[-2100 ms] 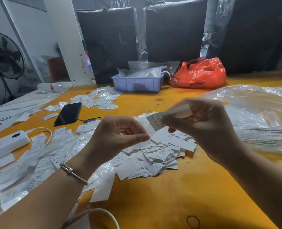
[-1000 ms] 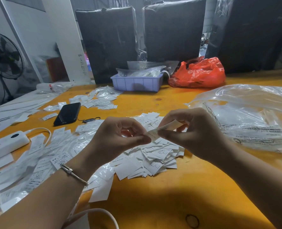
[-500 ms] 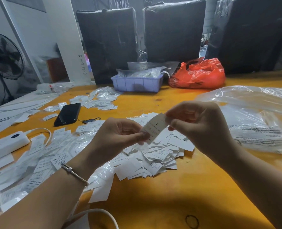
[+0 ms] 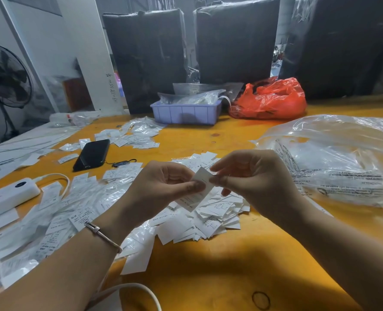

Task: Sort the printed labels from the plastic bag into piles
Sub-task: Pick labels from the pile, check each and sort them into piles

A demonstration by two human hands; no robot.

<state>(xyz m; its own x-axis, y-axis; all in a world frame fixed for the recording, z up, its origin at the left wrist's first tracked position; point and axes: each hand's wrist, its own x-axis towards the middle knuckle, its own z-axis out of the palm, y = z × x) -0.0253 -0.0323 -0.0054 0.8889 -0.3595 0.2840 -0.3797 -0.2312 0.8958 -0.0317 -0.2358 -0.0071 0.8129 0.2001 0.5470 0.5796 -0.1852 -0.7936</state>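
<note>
Both forearms enter from bottom of frame, converging at centre. Left hand (image 4: 163,187) palm inward, fingers curled, thumb pressed forward pinching label (image 4: 198,189). Right hand (image 4: 255,180) close beside it, fingers curled, thumb and forefinger pinching same label's upper right edge. Thin bracelet (image 4: 103,235) on left wrist

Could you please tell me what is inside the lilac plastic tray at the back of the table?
The lilac tray holds crumpled clear plastic bags that rise above its rim. Whatever lies beneath them is hidden by its walls.
</note>
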